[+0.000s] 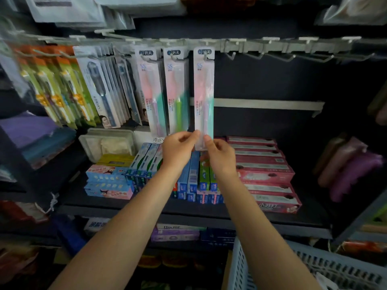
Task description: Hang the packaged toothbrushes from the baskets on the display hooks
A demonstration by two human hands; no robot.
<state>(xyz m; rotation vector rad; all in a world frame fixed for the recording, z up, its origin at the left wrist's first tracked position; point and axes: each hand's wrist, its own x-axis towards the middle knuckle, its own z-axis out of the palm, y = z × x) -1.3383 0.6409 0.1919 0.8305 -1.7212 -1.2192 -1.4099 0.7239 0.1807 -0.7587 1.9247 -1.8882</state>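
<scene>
At the middle of the head view, both hands meet at the bottom edge of a packaged toothbrush (204, 97) that hangs upright from a display hook (206, 56) on the metal hook rail (251, 46). The left hand (180, 148) pinches the pack's lower left edge, fingers (193, 136) curled against it; the right hand (219, 155) pinches the lower right edge, thumb tip pressed on the clear plastic. The pack's top hole sits at the hook, though whether it is fully seated I cannot tell.

Just left of it hang two packs of the same kind (165, 91), close together, and further left denser rows of grey-carded brushes (109, 88) and orange-and-green packs (56, 86). To the right of the held pack the rail carries bare hooks (278, 56) with dark open back panel beneath them, crossed by a pale horizontal bar (268, 103).

Below the hands a dark shelf (146, 212) carries toothpaste boxes: pink ones (266, 170) stacked to the right, blue and green ones (196, 181) directly under the wrists. At the lower right corner the rim of a blue-grey slotted basket (314, 266) shows, beside the right forearm.
</scene>
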